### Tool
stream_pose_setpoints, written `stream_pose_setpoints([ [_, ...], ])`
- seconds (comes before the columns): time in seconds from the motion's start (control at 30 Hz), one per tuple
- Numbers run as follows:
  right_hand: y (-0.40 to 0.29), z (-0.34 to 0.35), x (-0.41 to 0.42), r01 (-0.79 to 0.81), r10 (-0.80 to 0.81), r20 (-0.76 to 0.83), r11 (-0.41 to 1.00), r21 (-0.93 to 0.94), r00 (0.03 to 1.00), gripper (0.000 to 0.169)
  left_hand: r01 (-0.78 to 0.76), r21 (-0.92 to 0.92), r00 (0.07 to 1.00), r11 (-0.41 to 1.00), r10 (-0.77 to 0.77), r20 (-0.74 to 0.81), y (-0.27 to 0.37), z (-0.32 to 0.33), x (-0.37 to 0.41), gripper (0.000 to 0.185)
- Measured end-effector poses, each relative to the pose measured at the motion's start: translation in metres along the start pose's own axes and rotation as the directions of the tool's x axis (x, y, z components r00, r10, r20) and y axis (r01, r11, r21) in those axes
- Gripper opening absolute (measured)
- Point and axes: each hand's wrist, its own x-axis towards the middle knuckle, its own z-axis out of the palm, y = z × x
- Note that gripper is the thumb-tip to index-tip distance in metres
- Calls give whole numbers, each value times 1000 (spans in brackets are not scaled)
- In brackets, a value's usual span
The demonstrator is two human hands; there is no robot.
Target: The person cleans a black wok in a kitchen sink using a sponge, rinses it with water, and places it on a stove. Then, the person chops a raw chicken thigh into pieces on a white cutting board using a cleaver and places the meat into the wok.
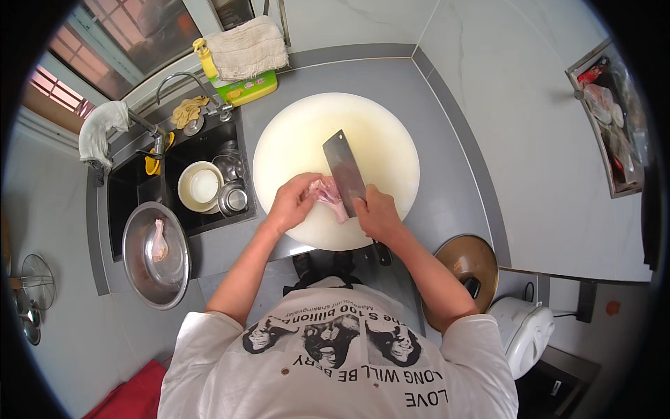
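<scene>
A raw chicken drumstick (328, 194) lies on a round white cutting board (293, 131), its bone end towards me. The fingers of my left hand (293, 201) hold its meaty end at the left. In my right hand (378, 212) is a cleaver (344, 165), gripped at the handle near the blade. Its wide blade rests along the right side of the drumstick and points away from me. Whether the edge is inside the meat cannot be made out. Another raw drumstick (159, 242) lies in a steel basin (180, 283) to the left.
Left of the board, a black sink (136, 194) holds a cream bowl (201, 186) and steel bowls (232, 198) beneath a faucet (183, 76). A soap pump bottle (203, 55) and a draped cloth (246, 47) stand behind. A glass pan lid (460, 256) and white appliance (526, 330) are at right.
</scene>
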Motion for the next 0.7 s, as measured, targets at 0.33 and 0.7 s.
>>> stream_pose_setpoints([
  [0.33,-10,-22,-8,3,1,-137,1000,24,991,23,-277,509,961,815,239,140,19,-9,6,21],
  [0.7,-21,-9,-40,51,-53,-194,999,-17,980,21,238,206,954,949,-189,-232,28,52,5,30],
])
